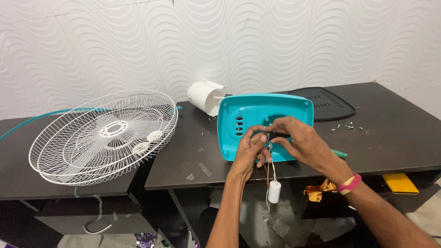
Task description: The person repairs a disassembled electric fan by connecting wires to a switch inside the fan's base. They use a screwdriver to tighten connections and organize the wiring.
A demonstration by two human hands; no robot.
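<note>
fan grille (103, 135) left, panel (257, 115) mid-table, vented cover (326, 103) behind right

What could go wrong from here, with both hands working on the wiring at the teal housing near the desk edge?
1. The white capacitor hangs off the desk edge on thin wires; its weight could strain or pull a connection loose.
2. Loose screws lie scattered on the dark desk; a sweep of the right hand might knock them off.
3. The left hand grips near small parts on the teal housing; it could slip.
</note>
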